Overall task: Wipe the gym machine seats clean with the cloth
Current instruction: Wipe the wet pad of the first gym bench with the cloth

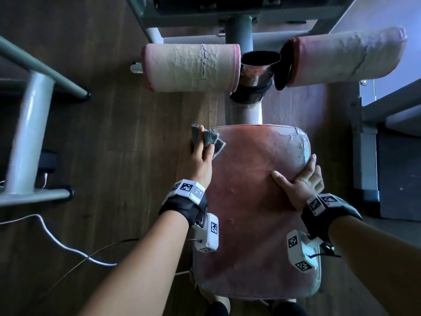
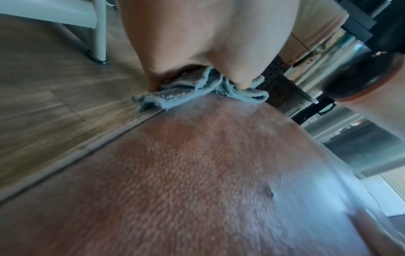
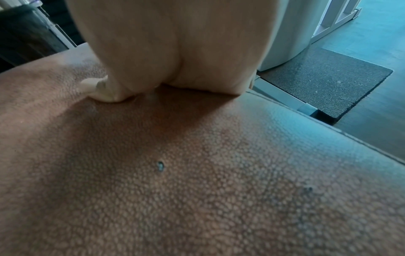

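Note:
A worn reddish seat pad (image 1: pixel 255 201) of a gym machine fills the middle of the head view. At its far left corner my left hand (image 1: pixel 201 153) grips a crumpled grey cloth (image 1: pixel 210 137) and holds it against the pad's edge. The left wrist view shows the cloth (image 2: pixel 197 93) bunched under my fingers on the red leather (image 2: pixel 197 173). My right hand (image 1: pixel 298 179) lies on the pad's right edge, thumb on top and fingers over the side. In the right wrist view the palm (image 3: pixel 175 52) presses on the grained seat (image 3: pixel 197 173).
Two cracked pink roller pads (image 1: pixel 191 67) (image 1: pixel 346 55) hang beyond the seat on a grey post (image 1: pixel 246 110). A grey machine frame (image 1: pixel 29 133) stands at left. A white cable (image 1: pixel 57 240) lies on the wood floor. A dark mat (image 1: pixel 401 174) lies at right.

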